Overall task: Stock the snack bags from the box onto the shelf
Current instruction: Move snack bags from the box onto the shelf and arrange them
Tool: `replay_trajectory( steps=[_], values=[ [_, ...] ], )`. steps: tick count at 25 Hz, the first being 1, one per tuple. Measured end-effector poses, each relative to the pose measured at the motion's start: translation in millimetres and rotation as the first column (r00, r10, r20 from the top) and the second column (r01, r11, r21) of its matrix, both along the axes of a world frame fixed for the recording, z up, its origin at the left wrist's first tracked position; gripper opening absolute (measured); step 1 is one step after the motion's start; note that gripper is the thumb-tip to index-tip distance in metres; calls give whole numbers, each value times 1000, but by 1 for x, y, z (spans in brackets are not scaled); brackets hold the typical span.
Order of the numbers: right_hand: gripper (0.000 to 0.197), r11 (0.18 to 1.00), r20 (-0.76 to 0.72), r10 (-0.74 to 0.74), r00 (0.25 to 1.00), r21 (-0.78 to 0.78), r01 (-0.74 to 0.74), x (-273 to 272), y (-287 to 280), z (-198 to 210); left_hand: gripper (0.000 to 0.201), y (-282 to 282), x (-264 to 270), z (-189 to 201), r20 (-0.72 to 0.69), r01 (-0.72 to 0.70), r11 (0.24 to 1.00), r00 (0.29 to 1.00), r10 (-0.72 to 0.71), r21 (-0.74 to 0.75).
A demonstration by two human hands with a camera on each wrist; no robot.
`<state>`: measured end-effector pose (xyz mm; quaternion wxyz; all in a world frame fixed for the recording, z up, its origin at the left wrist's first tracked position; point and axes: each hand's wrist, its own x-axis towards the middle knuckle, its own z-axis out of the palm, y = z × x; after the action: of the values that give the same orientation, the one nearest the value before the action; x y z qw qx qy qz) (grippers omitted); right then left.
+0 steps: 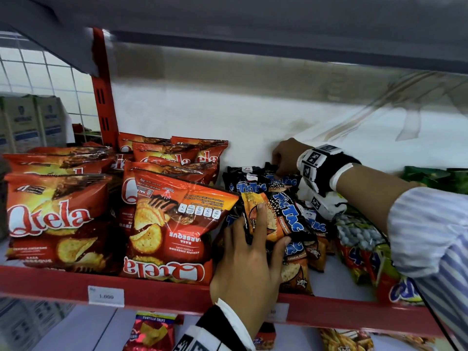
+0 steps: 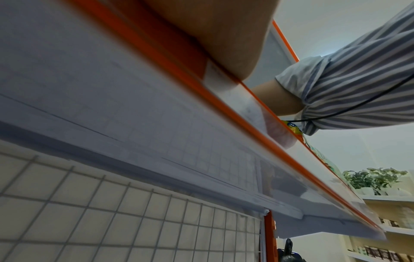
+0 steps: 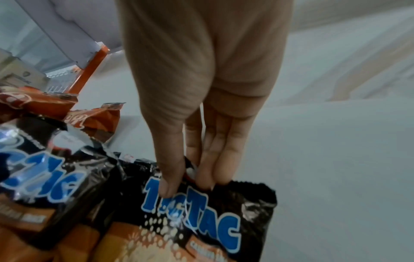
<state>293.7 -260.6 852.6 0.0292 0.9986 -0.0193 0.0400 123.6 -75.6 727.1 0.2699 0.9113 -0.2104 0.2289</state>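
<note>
Black and orange Tic Tac snack bags [image 1: 286,214] stand packed in the middle of the shelf [image 1: 152,287], which has a red front edge. My left hand [image 1: 271,226] reaches over that edge and grips a tilted front Tic Tac bag, fingers across its face and thumb at its right side. In the left wrist view only the heel of my left hand [image 2: 212,35] shows; its fingers are hidden above the shelf edge [image 2: 224,109]. My right hand [image 1: 278,168] is at the back of the row. There it pinches the top seam of a rear Tic Tac bag [image 3: 201,221] between thumb and fingers [image 3: 210,177]. No box is in view.
Red Qtela chip bags [image 1: 50,219] fill the shelf's left side, one of them upside down [image 1: 172,229] against the Tic Tac row. Peanut bags [image 1: 362,236] and green bags [image 1: 435,178] lie to the right. The upper shelf [image 1: 253,34] hangs low overhead. Tortilla chips [image 1: 154,330] sit on the shelf below.
</note>
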Motion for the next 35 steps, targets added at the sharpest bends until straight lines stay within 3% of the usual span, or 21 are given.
replay_trajectory(
  steps=[4, 7, 9, 12, 19, 22, 26, 29, 33, 35],
  values=[
    [22, 982, -2, -10, 1000, 188, 10, -9, -2, 17, 65, 0, 1, -1, -14, 19, 999, 1000, -20, -29],
    [16, 983, -258, -18, 966, 174, 65, -20, -8, 29, 67, -1, 1, -3, -20, 3, 1000, 1000, -3, -20],
    [30, 984, -470, -29, 882, 143, 109, -29, -7, 20, 70, -2, 1, -4, -25, 2, 1000, 1000, -3, -25],
    [45, 994, -560, -67, 826, 31, 102, -34, -7, 1, 73, -2, 2, -7, -26, -3, 1000, 1000, 3, -18],
    [12, 950, -328, 52, 943, 307, 55, -30, -24, 18, 67, -2, 1, -4, -22, -2, 1000, 1000, 2, -11],
    [12, 957, -221, 75, 972, 291, -8, -27, -25, 24, 65, -2, 1, -3, -3, -8, 1000, 1000, 8, -11],
    [30, 973, -48, 134, 990, 196, -122, -19, -8, 11, 64, -1, 0, -2, -15, -5, 1000, 1000, 5, -10],
    [31, 973, -33, 171, 985, 162, -164, -17, -4, 6, 65, 0, 1, -3, -10, -1, 1000, 1000, 1, -5],
    [30, 930, 1, 171, 985, 331, -162, -17, -1, 2, 67, -1, 1, -2, -17, -5, 1000, 1000, 5, 5],
    [28, 938, 80, 146, 986, 306, -164, -19, -1, 7, 68, -1, 2, -3, -20, 0, 1000, 1000, 0, -7]
  ],
)
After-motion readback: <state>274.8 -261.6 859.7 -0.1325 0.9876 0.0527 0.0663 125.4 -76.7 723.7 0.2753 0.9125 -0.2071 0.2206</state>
